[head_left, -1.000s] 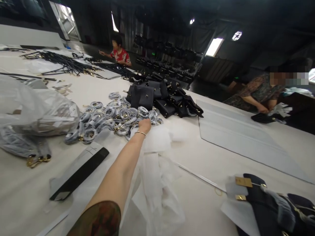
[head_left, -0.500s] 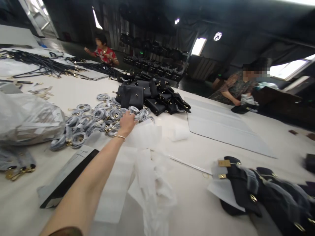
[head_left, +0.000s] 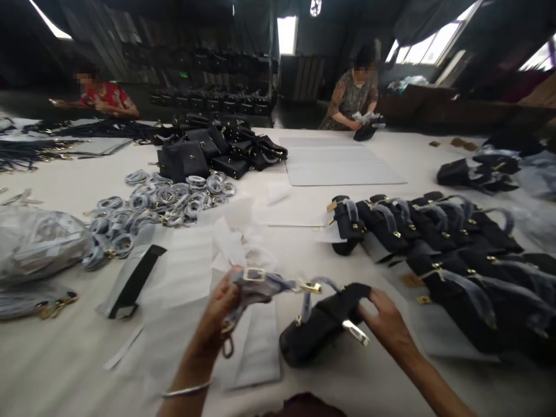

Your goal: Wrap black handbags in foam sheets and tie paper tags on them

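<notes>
In my left hand (head_left: pixel 226 301) is a coiled bag strap (head_left: pixel 260 285) in clear wrap, with a gold buckle and gold clasps, held above the table. My right hand (head_left: pixel 384 315) grips the edge of a black handbag (head_left: pixel 321 327), which tilts just above or on the tabletop; I cannot tell which. A wrapped handle and a gold clasp show on this bag. Sheets of white tissue paper (head_left: pixel 189 260) lie under and left of my hands. A heap of wrapped coiled straps (head_left: pixel 143 202) lies farther off at the left.
Black handbags (head_left: pixel 185 159) are piled at the back. Rows of finished-looking bags (head_left: pixel 460 278) stand at the right. A plastic sack (head_left: pixel 41 240) lies at left, near a black strip (head_left: pixel 136 281). Two people, one in red (head_left: pixel 108 99), one in patterned clothing (head_left: pixel 354 95), work across the table.
My left hand has come back from the strap heap holding a wrapped strap. My right hand has come into view with a black handbag. The view has turned right.
</notes>
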Tool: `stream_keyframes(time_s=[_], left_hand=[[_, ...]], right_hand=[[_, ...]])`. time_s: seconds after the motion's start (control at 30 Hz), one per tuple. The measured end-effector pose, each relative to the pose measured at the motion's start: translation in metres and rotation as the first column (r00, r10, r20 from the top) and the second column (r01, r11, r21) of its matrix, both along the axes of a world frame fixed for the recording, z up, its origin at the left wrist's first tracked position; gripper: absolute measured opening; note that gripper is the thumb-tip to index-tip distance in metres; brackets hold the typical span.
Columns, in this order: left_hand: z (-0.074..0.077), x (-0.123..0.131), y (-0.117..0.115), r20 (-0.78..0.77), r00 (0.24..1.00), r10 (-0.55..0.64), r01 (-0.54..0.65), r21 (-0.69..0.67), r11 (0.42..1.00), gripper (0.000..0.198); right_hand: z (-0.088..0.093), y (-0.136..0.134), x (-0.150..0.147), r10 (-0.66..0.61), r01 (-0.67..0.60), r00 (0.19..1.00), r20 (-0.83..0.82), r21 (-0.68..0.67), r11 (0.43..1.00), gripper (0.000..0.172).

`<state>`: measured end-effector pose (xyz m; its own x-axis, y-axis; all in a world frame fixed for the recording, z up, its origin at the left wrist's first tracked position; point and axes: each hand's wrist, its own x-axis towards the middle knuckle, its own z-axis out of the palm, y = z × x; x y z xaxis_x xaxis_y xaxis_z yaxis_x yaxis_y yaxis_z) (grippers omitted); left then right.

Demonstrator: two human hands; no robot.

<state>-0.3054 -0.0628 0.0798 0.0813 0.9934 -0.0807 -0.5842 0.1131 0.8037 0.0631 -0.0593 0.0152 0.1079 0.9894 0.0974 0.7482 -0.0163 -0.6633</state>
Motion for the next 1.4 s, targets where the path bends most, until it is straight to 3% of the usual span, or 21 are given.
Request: stream_keyframes(time_s=[0.07, 0.1, 0.2, 0.27, 0.33, 0.4, 0.47, 0.53, 0.63, 0.73, 0.8, 0.87, 0.93, 1.07, 1.2, 1.3, 1.4], left_hand=[[-0.017, 0.055, -0.029, 0.105, 0.974, -0.201, 0.210, -0.089, 0.974, 0.040], [-0.024, 0.078, -0.038, 0.152, 0.958, -0.241, 0.263, -0.142, 0.954, 0.040], [-0.037, 0.126, -0.049, 0.204, 0.963, -0.178, 0.235, -0.304, 0.923, 0.049], [-0.045, 0.139, -0.048, 0.125, 0.985, -0.119, 0.156, -0.345, 0.926, 0.056], [-0.054, 0.143, -0.046, -0.050, 0.994, -0.095, 0.076, -0.297, 0.952, 0.053], [-0.061, 0.141, -0.046, -0.255, 0.962, -0.100, 0.042, -0.222, 0.974, 0.046], [-0.062, 0.138, -0.047, -0.437, 0.889, -0.137, 0.069, -0.167, 0.983, 0.040], [-0.056, 0.135, -0.048, -0.608, 0.773, -0.183, 0.144, -0.114, 0.983, 0.035], [-0.042, 0.126, -0.040, -0.779, 0.581, -0.235, 0.306, -0.058, 0.950, 0.033], [-0.036, 0.113, -0.013, -0.913, 0.404, -0.052, 0.201, 0.033, 0.979, 0.033], [-0.043, 0.105, 0.012, -0.993, 0.111, 0.041, 0.124, 0.055, 0.991, 0.025], [-0.057, 0.101, 0.035, -0.986, -0.165, -0.011, 0.146, -0.036, 0.989, 0.022], [-0.075, 0.099, 0.054, -0.953, -0.290, -0.084, 0.181, -0.140, 0.973, 0.032], [-0.097, 0.099, 0.069, -0.944, -0.294, -0.151, 0.229, -0.223, 0.948, 0.037], [-0.088, 0.100, 0.062, -0.947, -0.251, -0.201, 0.273, -0.269, 0.924, 0.024], [-0.075, 0.111, 0.036, -0.981, -0.188, -0.046, 0.410, -0.122, 0.904, 0.013], [-0.074, 0.129, -0.005, -0.977, -0.116, 0.177, 0.605, 0.071, 0.793, 0.010]], right_hand=[[0.020, 0.004, -0.010, 0.060, -0.067, 0.992, -0.114, -0.059, 0.996, 0.039], [0.028, 0.005, -0.015, 0.095, -0.125, 0.971, -0.219, -0.130, 0.984, 0.041], [0.041, 0.002, -0.023, 0.158, -0.398, 0.784, -0.600, -0.292, 0.870, 0.053], [0.037, -0.003, -0.022, 0.135, -0.530, 0.622, -0.772, -0.288, 0.797, 0.063], [0.032, -0.006, -0.020, 0.094, -0.597, 0.511, -0.855, -0.274, 0.754, 0.070], [0.030, -0.005, -0.021, 0.082, -0.662, 0.486, -0.870, -0.305, 0.685, 0.069], [0.031, -0.001, -0.026, 0.143, -0.709, 0.545, -0.826, -0.364, 0.604, 0.060], [0.031, 0.002, -0.033, 0.249, -0.717, 0.626, -0.739, -0.419, 0.558, 0.047], [0.022, 0.003, -0.038, 0.331, -0.703, 0.679, -0.655, -0.450, 0.551, 0.027], [0.005, 0.000, -0.033, 0.269, -0.655, 0.707, -0.654, -0.463, 0.597, 0.029], [-0.005, -0.001, -0.028, 0.161, -0.588, 0.735, -0.658, -0.501, 0.635, 0.040], [-0.012, -0.003, -0.025, 0.034, -0.510, 0.749, -0.662, -0.544, 0.667, 0.053], [-0.014, -0.003, -0.021, -0.069, -0.438, 0.737, -0.672, -0.553, 0.709, 0.061], [-0.011, 0.002, -0.011, -0.177, -0.311, 0.679, -0.713, -0.497, 0.810, 0.062], [-0.002, 0.018, -0.006, -0.147, -0.346, 0.632, -0.761, -0.446, 0.825, 0.056], [0.012, 0.036, -0.011, -0.034, -0.430, 0.636, -0.771, -0.390, 0.815, 0.056], [0.030, 0.051, -0.021, 0.126, -0.542, 0.645, -0.754, -0.334, 0.771, 0.058]])
